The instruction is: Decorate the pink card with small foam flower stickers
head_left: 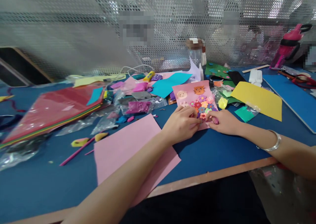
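The left forearm (118, 174) lies nearest, crossing a plain pink sheet (125, 145). Beyond, the decorated pink sheet (189, 87) lies on the blue table (195, 155), its long axis running far to near, slanting slightly right nearward; its orange cat face (199, 90) points ears-far. The left hand (180, 123) covers its near left, fingers bunched, contents hidden. The right hand (222, 122) curls around a small pink piece (215, 120). Farther, a tumbler (194, 54) carries a tag (203, 56), lettering unreadable.
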Demonstrator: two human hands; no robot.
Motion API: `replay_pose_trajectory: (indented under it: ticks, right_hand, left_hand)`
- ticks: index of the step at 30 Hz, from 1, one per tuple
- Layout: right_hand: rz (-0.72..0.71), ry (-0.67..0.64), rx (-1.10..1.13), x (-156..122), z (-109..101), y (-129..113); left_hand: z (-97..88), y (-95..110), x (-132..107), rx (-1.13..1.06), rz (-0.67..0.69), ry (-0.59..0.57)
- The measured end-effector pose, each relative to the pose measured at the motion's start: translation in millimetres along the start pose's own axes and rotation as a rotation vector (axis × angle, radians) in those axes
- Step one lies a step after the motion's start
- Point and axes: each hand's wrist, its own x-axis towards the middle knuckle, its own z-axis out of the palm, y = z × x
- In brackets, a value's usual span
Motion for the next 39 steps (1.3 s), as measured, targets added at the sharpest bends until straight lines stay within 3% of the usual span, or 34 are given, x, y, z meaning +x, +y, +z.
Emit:
replay_pose_trajectory:
  ticks: [10,16,25,32,39]
  right_hand:
    - [-0.004,-0.013,-0.010,0.2,0.1,-0.3]
    - [-0.001,-0.028,-0.017,0.1,-1.4,-1.4]
    - [-0.010,-0.019,-0.011,-0.3,-1.0,-0.9]
    - [-0.013,-0.006,-0.009,-0.6,-0.3,0.7]
    - [-0.011,-0.019,-0.030,0.3,-0.2,0.4]
  left_hand:
    - [-3.4,1.6,1.4,0.076,0.050,-0.029]
    - [-2.0,-0.2,0.2,-0.169,-0.060,-0.027]
    - [-4.4,1.7,-0.1,-0.035,0.028,-0.083]
    - [-3.9,2.1,0.2,0.003,0.044,-0.022]
    - [-4.7,3.1,0.5,0.044,0.054,-0.102]
